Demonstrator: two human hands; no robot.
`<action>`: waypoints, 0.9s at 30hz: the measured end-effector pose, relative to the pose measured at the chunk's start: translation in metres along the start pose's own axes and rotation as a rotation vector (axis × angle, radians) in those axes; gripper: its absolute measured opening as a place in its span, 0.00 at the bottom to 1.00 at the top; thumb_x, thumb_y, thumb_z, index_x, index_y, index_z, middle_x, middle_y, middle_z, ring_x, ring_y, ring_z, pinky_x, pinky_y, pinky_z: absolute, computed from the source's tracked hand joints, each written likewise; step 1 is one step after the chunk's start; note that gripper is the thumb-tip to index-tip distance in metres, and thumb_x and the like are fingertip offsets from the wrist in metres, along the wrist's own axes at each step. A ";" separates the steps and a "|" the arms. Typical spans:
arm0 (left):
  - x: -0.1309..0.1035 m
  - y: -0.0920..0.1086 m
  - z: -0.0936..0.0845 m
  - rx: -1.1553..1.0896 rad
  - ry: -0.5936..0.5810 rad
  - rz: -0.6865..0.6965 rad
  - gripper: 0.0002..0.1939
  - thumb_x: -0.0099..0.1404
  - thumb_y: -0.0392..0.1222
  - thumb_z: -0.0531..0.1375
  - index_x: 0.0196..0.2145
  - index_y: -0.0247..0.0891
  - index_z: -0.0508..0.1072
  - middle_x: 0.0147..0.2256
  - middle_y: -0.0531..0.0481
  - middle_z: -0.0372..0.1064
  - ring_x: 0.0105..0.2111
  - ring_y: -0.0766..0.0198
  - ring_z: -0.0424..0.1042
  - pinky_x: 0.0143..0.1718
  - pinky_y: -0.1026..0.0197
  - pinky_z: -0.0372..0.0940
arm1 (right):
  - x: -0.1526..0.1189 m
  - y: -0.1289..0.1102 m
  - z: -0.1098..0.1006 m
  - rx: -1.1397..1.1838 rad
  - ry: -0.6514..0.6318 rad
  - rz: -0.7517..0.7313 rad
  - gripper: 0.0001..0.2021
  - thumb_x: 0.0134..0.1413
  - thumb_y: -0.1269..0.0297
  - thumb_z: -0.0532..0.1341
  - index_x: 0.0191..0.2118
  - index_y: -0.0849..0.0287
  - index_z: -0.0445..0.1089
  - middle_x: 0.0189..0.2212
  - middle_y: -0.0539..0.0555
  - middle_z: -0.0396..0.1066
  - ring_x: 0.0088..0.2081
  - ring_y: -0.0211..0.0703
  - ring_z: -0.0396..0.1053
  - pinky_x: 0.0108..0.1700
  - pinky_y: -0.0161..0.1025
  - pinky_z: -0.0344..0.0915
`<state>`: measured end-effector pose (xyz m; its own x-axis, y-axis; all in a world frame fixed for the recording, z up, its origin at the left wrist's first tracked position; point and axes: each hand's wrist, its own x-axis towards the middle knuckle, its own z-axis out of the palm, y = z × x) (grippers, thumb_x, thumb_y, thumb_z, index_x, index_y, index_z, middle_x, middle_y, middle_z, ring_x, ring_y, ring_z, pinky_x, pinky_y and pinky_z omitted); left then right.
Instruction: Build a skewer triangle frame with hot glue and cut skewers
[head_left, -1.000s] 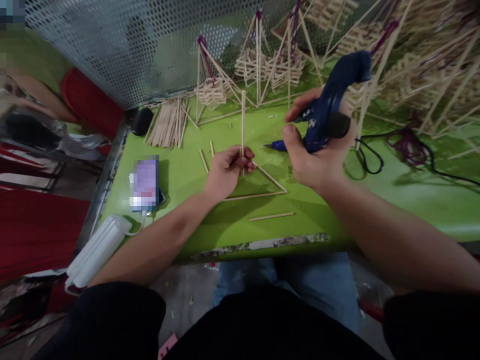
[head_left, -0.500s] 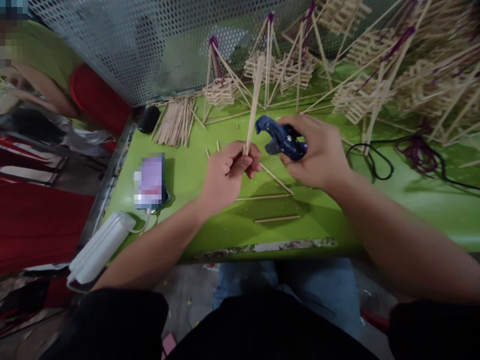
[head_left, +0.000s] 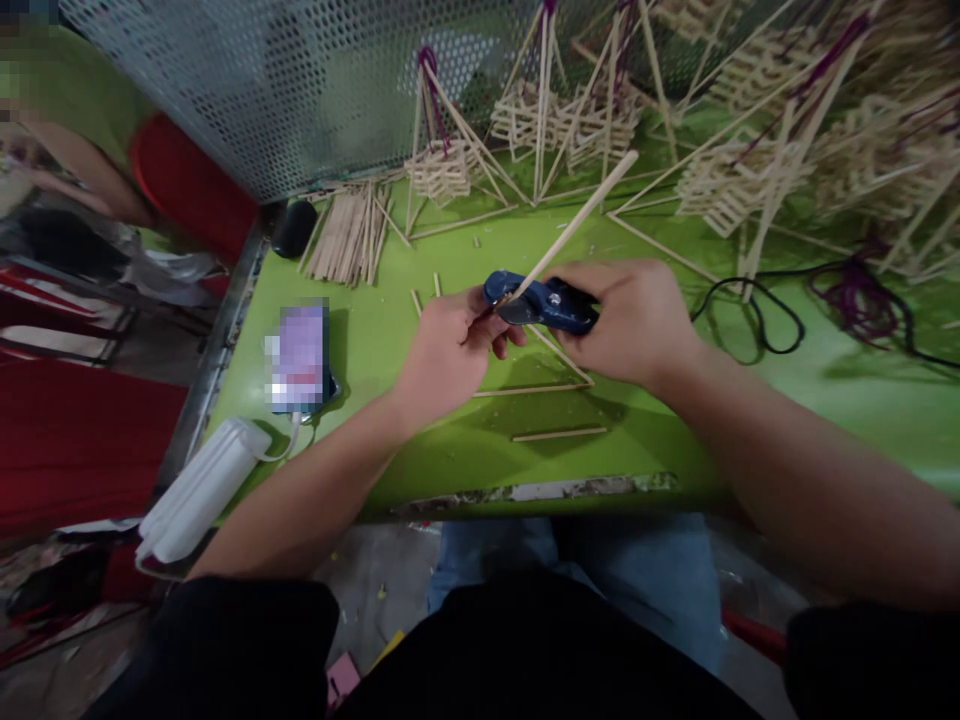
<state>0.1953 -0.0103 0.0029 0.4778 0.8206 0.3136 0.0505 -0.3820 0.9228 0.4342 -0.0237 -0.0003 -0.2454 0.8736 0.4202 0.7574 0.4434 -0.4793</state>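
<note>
My left hand is closed around the lower end of a pale wooden stick, which slants up to the right. My right hand grips a dark blue hand tool with hooked jaws on a pivot, like pruning shears. Its jaws lie against the stick just above my left fingers; the contact point is partly hidden. Beneath my hands, thin sticks meet at a corner on the green table. One short stick lies apart, nearer the front edge.
A bundle of sticks and a black mouse-like object sit at the back left. Left are a phone and a white power strip-like block. Stick frames with purple cord crowd the back and right; black cord lies right.
The stick has tipped from nearly upright to leaning right. My right hand has brought the blue tool leftward onto it, and the jaws, formerly apart, have come together around its lower part.
</note>
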 end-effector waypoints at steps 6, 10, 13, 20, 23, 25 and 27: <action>-0.001 0.001 0.000 0.061 0.000 -0.051 0.18 0.84 0.50 0.65 0.36 0.38 0.78 0.33 0.47 0.81 0.27 0.67 0.75 0.31 0.62 0.73 | 0.000 -0.003 -0.001 -0.037 -0.042 0.020 0.15 0.47 0.66 0.68 0.44 0.51 0.83 0.39 0.54 0.87 0.37 0.58 0.82 0.38 0.51 0.70; -0.001 0.002 0.000 0.075 -0.011 -0.072 0.16 0.84 0.45 0.64 0.36 0.38 0.78 0.33 0.48 0.81 0.26 0.67 0.74 0.30 0.63 0.72 | 0.000 -0.004 -0.001 -0.042 -0.043 0.028 0.13 0.49 0.64 0.69 0.42 0.50 0.83 0.36 0.54 0.86 0.35 0.56 0.79 0.37 0.50 0.68; -0.001 0.003 0.000 0.065 -0.008 -0.093 0.13 0.83 0.42 0.63 0.37 0.37 0.78 0.34 0.47 0.82 0.25 0.68 0.73 0.29 0.63 0.71 | 0.000 -0.005 -0.001 -0.076 -0.067 0.039 0.10 0.50 0.64 0.69 0.41 0.51 0.82 0.34 0.55 0.85 0.34 0.56 0.79 0.36 0.50 0.66; -0.001 0.007 0.001 0.014 0.003 -0.133 0.11 0.82 0.39 0.64 0.38 0.37 0.78 0.35 0.46 0.82 0.25 0.68 0.73 0.28 0.64 0.71 | -0.002 -0.008 0.002 -0.134 -0.057 0.053 0.05 0.54 0.61 0.69 0.37 0.50 0.81 0.27 0.54 0.78 0.31 0.59 0.77 0.33 0.51 0.63; -0.001 0.010 0.001 -0.017 -0.005 -0.163 0.12 0.83 0.42 0.65 0.39 0.36 0.79 0.35 0.46 0.83 0.24 0.69 0.73 0.26 0.65 0.70 | -0.002 -0.010 0.003 -0.099 -0.054 0.087 0.04 0.56 0.60 0.69 0.36 0.50 0.82 0.24 0.53 0.74 0.27 0.53 0.72 0.32 0.49 0.59; -0.002 0.011 0.002 -0.060 0.004 -0.186 0.12 0.84 0.43 0.64 0.41 0.35 0.79 0.36 0.44 0.83 0.25 0.68 0.75 0.25 0.65 0.68 | -0.001 -0.010 0.002 -0.036 -0.084 0.121 0.05 0.57 0.60 0.69 0.37 0.51 0.83 0.22 0.51 0.72 0.25 0.49 0.67 0.32 0.48 0.57; -0.003 0.011 0.004 -0.101 0.050 -0.207 0.12 0.84 0.44 0.63 0.44 0.35 0.80 0.38 0.43 0.83 0.27 0.66 0.78 0.25 0.65 0.69 | 0.002 -0.011 0.000 0.026 -0.091 0.162 0.06 0.59 0.58 0.69 0.37 0.52 0.84 0.21 0.50 0.70 0.24 0.46 0.63 0.32 0.47 0.57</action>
<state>0.1978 -0.0185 0.0118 0.4222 0.8980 0.1241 0.0533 -0.1613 0.9855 0.4256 -0.0268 0.0057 -0.1762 0.9480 0.2651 0.7761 0.2995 -0.5549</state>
